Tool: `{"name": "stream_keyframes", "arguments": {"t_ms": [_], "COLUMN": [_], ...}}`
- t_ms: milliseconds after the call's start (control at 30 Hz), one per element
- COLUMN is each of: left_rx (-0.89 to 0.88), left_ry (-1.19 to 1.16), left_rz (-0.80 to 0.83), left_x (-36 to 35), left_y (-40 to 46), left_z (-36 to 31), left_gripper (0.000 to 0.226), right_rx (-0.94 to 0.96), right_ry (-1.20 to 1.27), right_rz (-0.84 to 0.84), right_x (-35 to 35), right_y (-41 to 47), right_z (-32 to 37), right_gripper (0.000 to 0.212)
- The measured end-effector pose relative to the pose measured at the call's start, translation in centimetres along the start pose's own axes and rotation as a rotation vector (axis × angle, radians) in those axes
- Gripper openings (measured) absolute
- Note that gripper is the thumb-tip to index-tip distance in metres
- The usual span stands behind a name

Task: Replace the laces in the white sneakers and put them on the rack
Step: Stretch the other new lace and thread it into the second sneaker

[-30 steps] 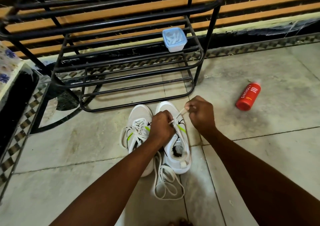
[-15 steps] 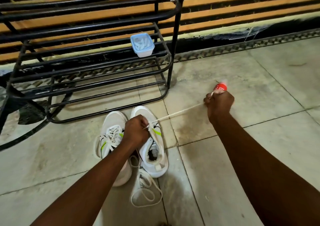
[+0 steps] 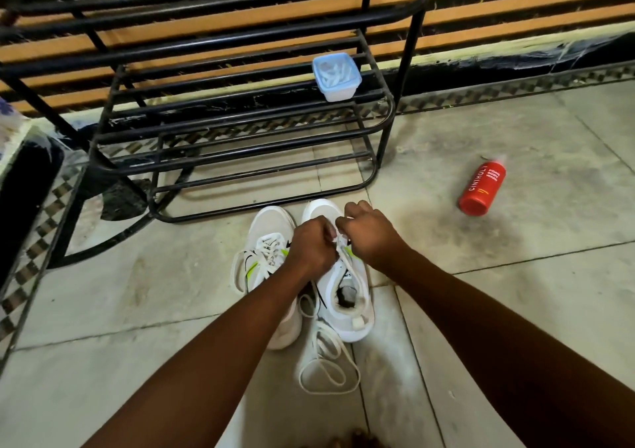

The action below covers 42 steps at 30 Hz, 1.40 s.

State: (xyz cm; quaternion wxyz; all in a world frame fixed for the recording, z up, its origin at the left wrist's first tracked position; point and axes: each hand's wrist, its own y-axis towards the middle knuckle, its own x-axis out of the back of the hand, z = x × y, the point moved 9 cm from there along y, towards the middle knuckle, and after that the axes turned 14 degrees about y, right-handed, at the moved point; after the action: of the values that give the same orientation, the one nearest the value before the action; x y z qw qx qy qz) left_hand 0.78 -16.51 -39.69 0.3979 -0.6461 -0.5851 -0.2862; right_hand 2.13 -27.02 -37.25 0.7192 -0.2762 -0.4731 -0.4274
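A loose white lace point(image 3: 326, 361) is lying in loops on the tiled floor point(image 3: 137, 310), nearest the person, just behind the heels of the two white sneakers. The right sneaker point(image 3: 347, 296) is standing beside the left sneaker point(image 3: 268, 258), toes pointing at the rack, the pair touching along their inner sides. Both hands are working over the right sneaker's eyelets: the left hand point(image 3: 311, 246) is curling its fingers around the lace at the shoe's throat, and the right hand point(image 3: 369, 232) is pinching a short end of lace (only a sliver is showing between the knuckles). Farther off to the right, a red bottle point(image 3: 482, 188) is lying on its side. Beyond the toes, the black metal rack point(image 3: 240, 152) is standing against the wall, carrying a small blue-rimmed tub point(image 3: 336, 76) on a middle shelf near its right end.
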Motion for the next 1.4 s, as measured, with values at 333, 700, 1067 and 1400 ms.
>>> {"name": "stream_keyframes", "arguments": {"t_ms": [333,700,1067,1400], "left_rx": [0.030,0.048,0.059,-0.040], "left_ry": [0.010,0.039,-0.117,-0.425], "left_rz": [0.017,-0.006,0.006,-0.155], "left_x": [-0.6,-0.5,1.2,9.9], "left_y": [0.7,0.8,0.8,-1.6], "left_z": [0.3,0.0,0.0,-4.1], "left_gripper": [0.017,0.015,0.018,0.014], "right_rx": [-0.069,-0.597,-0.207,-0.135], "right_ry": [-0.196,0.298,0.552,1.244], "right_rz": [-0.289,-0.476,-0.213,-0.048], "right_x": [6.1,9.9,0.7,3.6], "right_y": [-1.9,-8.2,-4.6,-1.8], "right_z": [-4.4,-17.8,-8.6,0.9], "right_gripper": [0.017,0.011,0.028,0.053]}}
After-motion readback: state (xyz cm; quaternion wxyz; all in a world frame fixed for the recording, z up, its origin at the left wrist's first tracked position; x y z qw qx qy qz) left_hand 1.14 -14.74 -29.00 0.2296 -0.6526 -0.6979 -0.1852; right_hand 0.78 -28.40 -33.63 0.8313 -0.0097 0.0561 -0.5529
